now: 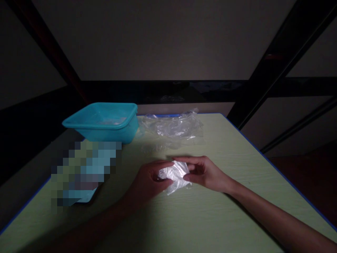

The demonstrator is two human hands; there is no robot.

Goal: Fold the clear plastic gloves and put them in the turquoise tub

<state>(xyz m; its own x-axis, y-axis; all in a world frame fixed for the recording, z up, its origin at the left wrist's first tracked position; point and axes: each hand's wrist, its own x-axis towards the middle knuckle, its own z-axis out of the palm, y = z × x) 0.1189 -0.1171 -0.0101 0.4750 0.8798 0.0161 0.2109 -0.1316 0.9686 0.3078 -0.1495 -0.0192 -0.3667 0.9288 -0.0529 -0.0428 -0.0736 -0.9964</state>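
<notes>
Between my two hands, just above the table, is a crumpled piece of clear, shiny plastic film (177,173), bunched into a small bundle. My left hand (151,177) grips its left side, thumb in front and fingers behind. On the right edge, my right hand (206,174) pinches the film between thumb and fingers. A loose corner hangs down toward the tabletop. Whether anything is wrapped inside the film I cannot tell. Beyond my hands lies a larger crumpled clear plastic bag (173,126), spread on the table.
A turquoise plastic basin (105,135) stands at the table's back left, with something pale inside. In front of it lies a flat light-blue object (86,196), mostly blurred out. The pale green table (231,218) has a blue edge; a wall rises behind it.
</notes>
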